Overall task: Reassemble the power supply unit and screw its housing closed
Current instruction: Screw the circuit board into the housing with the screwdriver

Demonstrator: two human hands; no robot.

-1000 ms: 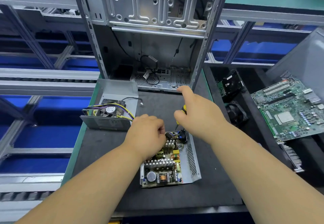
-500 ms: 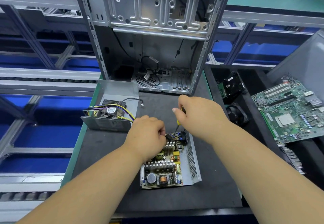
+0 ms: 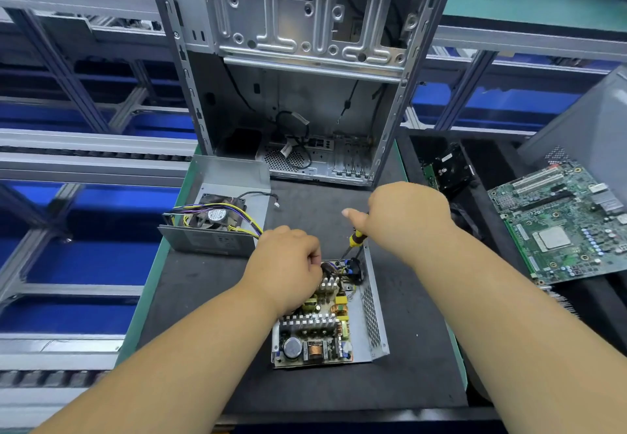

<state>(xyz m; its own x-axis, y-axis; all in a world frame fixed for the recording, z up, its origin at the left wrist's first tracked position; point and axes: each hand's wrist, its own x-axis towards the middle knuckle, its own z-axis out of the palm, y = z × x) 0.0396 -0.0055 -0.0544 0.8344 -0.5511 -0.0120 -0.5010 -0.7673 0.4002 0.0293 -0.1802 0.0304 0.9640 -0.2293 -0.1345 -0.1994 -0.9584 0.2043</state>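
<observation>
**Q:** Which step is in hand?

**A:** Fastening the green circuit board (image 3: 314, 328) into the grey sheet-metal housing base (image 3: 373, 314), by judgement. The right hand (image 3: 403, 219) wraps its fingers round the yellow-and-black-handled screwdriver (image 3: 356, 240), whose tip reaches the far corner of the board. The left hand (image 3: 288, 264) is curled at that same corner, fingertips pinched together; what they pinch is hidden.

**Q:** What does the next move call for?

**A:** Probably keeping the shaft in line with the screw while driving it, and the left fingertips clear of the tip.

**Q:** Location and condition of the unit?

**A:** The base lies on the black bench mat (image 3: 217, 331), near the front edge. Board, finned aluminium heatsinks and copper coil are exposed. The grey cover half with the black fan (image 3: 217, 216) stands apart to the left, joined by yellow and purple wires (image 3: 247, 230). Closure is not yet done.
</observation>
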